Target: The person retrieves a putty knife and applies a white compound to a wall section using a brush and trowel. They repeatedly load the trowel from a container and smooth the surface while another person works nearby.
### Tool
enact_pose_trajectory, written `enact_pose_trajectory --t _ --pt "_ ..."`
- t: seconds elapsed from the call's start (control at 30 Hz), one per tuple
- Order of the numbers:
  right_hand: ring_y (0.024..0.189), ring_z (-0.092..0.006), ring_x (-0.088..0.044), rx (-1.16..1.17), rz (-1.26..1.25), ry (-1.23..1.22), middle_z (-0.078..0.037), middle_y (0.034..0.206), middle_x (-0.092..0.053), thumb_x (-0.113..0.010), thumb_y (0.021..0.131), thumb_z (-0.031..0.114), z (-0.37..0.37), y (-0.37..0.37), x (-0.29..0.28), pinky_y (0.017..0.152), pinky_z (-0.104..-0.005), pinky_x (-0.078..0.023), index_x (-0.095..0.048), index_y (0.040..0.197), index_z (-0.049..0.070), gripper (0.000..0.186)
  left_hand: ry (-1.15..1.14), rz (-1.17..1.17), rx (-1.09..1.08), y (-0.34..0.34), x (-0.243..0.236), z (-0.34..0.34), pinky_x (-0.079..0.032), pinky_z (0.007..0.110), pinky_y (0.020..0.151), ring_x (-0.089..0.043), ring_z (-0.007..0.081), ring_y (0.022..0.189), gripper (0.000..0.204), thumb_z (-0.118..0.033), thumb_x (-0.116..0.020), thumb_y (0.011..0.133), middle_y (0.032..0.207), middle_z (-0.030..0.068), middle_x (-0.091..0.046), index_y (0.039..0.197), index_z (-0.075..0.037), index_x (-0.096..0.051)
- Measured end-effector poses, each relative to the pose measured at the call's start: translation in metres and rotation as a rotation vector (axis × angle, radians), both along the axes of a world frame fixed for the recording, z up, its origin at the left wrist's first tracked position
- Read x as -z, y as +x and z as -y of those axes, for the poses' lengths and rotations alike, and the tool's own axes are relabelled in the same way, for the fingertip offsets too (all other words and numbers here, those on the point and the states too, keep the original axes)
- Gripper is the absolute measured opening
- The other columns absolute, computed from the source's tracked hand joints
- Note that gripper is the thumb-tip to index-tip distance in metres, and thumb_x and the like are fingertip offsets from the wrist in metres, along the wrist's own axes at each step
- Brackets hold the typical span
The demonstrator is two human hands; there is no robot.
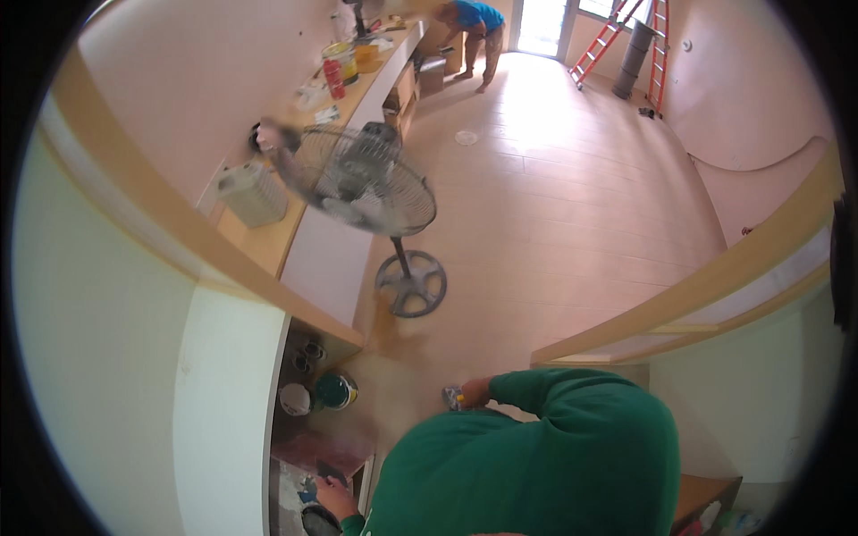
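My left hand (pixel 332 498), at the lower left in a green sleeve, is closed on a dark flat tool (pixel 329 470) above a cluttered low surface with a dark round container (pixel 318 520). Near the middle of the lower view, my right hand (pixel 475 391) grips a small grey-blue object with a yellow part (pixel 453 397) over the floor; its exact kind is unclear. Between my hands and to the left, inside an open pale cabinet (pixel 228 375), stand a green paint bucket (pixel 336 391) and a white-topped bucket (pixel 295 398).
Ahead are a standing fan (pixel 410 281) and a long counter (pixel 268 241) with a jerrycan (pixel 252 196) and cans. A co-worker in a blue top (pixel 478 27) bends at its far end. Red ladders (pixel 590 62) and a grey cylinder (pixel 633 62) stand back right. A curved wooden frame (pixel 697 304) borders my right.
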State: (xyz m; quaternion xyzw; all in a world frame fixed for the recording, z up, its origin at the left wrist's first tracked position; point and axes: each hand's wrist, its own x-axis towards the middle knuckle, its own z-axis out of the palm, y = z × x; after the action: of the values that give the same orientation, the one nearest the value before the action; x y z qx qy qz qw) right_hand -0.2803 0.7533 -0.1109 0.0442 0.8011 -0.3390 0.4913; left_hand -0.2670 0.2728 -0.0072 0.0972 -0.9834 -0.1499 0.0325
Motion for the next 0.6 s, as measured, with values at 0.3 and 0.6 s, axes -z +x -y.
enact_pose_trajectory --t 0.3,0.6 --pt "0.066 -0.0245 -0.066 0.26 0.064 -0.085 -0.012 0.08 -0.071 -0.06 0.091 0.047 -0.062 0.065 0.046 0.065 -0.0408 -0.053 -0.072 0.092 0.0 0.048 0.466 0.066 0.548 -0.12 -0.038 -0.19 -0.051 0.043 0.065 -0.067 0.0358 0.073 0.016 -0.013 -0.067 0.091 0.079 0.0194 -0.066 0.097 0.0 -0.058" --pt "0.081 -0.0171 -0.065 0.795 0.077 -0.25 -0.006 0.096 -0.069 -0.059 0.095 0.037 -0.087 0.097 0.026 0.072 -0.0377 -0.057 -0.064 0.126 0.011 0.041 0.881 0.323 0.691 -0.215 -0.023 -0.305 -0.052 0.03 0.07 -0.063 0.0119 0.075 0.023 -0.019 -0.068 0.096 0.085 0.0063 -0.07 0.107 0.002 -0.067"
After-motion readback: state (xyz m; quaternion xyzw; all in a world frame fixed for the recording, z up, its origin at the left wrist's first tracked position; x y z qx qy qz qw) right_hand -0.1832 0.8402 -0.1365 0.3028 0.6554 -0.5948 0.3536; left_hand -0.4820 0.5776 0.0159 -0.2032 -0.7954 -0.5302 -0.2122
